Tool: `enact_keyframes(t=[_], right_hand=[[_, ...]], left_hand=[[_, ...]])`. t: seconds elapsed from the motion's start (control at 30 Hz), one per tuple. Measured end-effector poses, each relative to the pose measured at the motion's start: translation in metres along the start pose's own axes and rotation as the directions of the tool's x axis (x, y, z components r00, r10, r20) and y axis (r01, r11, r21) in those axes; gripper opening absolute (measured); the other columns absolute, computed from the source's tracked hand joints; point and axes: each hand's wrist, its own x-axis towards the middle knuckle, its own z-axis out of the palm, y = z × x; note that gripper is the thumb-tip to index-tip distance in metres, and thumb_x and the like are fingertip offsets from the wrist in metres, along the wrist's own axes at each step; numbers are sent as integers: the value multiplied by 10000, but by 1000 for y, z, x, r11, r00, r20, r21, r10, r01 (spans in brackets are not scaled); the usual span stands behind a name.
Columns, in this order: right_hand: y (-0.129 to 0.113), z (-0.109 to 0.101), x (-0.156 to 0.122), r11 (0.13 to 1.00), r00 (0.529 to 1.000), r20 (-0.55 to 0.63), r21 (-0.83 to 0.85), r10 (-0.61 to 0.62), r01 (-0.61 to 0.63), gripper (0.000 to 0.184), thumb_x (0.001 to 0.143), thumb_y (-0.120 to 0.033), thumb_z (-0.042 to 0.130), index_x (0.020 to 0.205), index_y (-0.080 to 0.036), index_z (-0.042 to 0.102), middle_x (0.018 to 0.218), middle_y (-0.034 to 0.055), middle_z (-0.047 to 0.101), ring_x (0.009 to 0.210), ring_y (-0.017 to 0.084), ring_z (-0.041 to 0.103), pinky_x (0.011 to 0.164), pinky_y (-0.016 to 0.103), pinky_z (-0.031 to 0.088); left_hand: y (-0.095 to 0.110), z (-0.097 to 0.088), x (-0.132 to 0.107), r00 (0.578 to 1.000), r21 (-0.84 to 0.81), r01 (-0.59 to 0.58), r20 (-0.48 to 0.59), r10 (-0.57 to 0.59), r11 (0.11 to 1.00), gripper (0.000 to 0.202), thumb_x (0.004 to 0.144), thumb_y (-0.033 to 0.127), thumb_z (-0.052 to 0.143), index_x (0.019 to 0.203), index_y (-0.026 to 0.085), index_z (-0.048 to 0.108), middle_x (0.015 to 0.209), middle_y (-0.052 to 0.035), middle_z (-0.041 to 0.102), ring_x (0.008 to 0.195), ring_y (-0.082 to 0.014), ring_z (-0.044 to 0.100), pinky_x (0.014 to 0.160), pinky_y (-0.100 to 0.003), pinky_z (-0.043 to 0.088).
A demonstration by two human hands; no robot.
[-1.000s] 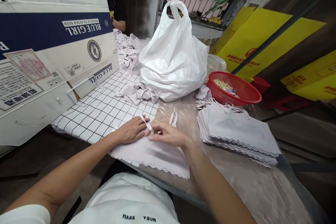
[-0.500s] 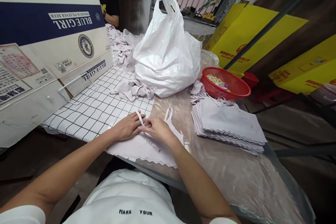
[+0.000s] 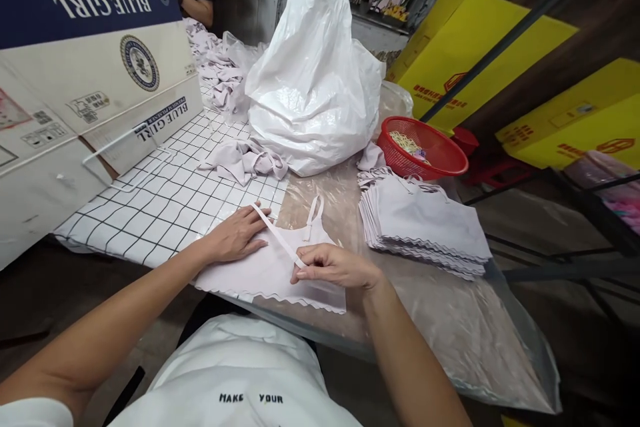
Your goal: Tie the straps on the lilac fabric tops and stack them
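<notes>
A pale lilac camisole top with a scalloped hem lies flat at the table's front edge. My left hand rests on its upper left, fingers spread and palm down. Between finger and thumb, my right hand pinches the end of a thin shoulder strap, which runs taut and slanting from beside the left fingertips. The other strap stands up as a loop at the top right of the garment. To the right lies a stack of similar folded tops, hems facing me.
Behind the work stand a white plastic bag and a red basket with strap pieces. Crumpled lilac garments lie before the bag. A large carton fills the left. Yellow cartons are at right. Another person's arm shows at back left.
My right hand has moved right and towards me, drawing the strap out straight across the top. My left hand stays on the fabric with its fingers flatter. The view has shifted slightly.
</notes>
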Motion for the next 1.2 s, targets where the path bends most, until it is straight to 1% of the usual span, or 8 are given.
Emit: enact_keyframes(t=[0.1, 0.23, 0.4, 0.63, 0.73, 0.83, 0.97, 1.2], right_hand=[[-5, -5, -4, 997, 997, 32, -27, -77, 78, 525, 918, -617, 526, 1015, -163, 772, 836, 20, 510, 779, 137, 486, 802, 271, 406], [-7, -14, 5, 983, 988, 5, 101, -153, 152, 537, 902, -634, 539, 970, -152, 766, 760, 9, 489, 695, 123, 433, 705, 259, 389], [-3, -25, 26, 882, 955, -260, 402, -145, 244, 555, 771, -669, 665, 910, -135, 719, 624, -55, 332, 550, 81, 264, 514, 228, 221], [-1, -28, 61, 863, 902, -423, 422, -83, 277, 382, 711, -497, 770, 878, -173, 655, 608, -69, 389, 541, 67, 315, 508, 203, 248], [13, -18, 81, 854, 901, -430, 444, -62, 271, 383, 687, -488, 783, 851, -174, 637, 643, -59, 483, 548, 64, 367, 509, 195, 287], [31, -8, 97, 867, 912, -410, 447, -18, 218, 405, 652, -495, 795, 816, -164, 630, 726, -26, 577, 575, 70, 428, 501, 197, 305], [43, -3, 105, 877, 924, -383, 444, 0, 184, 372, 675, -476, 773, 822, -165, 632, 669, -49, 528, 527, 65, 390, 465, 204, 265], [43, -5, 101, 950, 928, -368, 266, -54, 161, 295, 799, -459, 653, 770, -174, 589, 613, -60, 474, 527, 81, 409, 496, 227, 305]], left_hand=[[-1, 1, 0, 1000, 22, 6, 9, -6, 1000, 438, 962, 440, 493, 1330, 212, 565, 1481, -138, 475, 1400, -347, 384, 1144, -556, 345], [1, -1, 0, 999, 45, 30, 19, -30, 999, 476, 967, 469, 472, 1354, 203, 551, 1520, -168, 406, 1395, -377, 379, 1114, -570, 370], [3, -2, 0, 1000, 60, 5, -9, -4, 998, 468, 954, 443, 508, 1343, 188, 563, 1479, -192, 427, 1385, -373, 394, 1100, -565, 397], [-2, -1, -1, 999, 33, -32, -39, 33, 999, 448, 939, 405, 554, 1322, 172, 556, 1517, -195, 376, 1426, -372, 336, 1122, -568, 379], [0, -12, -4, 999, -38, -18, -35, 16, 999, 379, 946, 357, 544, 1275, 171, 575, 1405, -174, 494, 1352, -327, 416, 1075, -506, 431], [3, -27, -8, 997, -75, 78, -5, -79, 994, 323, 926, 367, 568, 1187, 180, 604, 1153, -124, 620, 1096, -262, 542, 926, -417, 492], [5, -37, -11, 972, -61, 230, 65, -227, 971, 295, 885, 417, 610, 1059, 180, 622, 933, -71, 626, 889, -223, 525, 800, -358, 458], [11, -36, 2, 934, -111, 337, 161, -318, 935, 157, 823, 328, 648, 862, 182, 608, 832, -35, 607, 845, -209, 511, 789, -340, 398]])
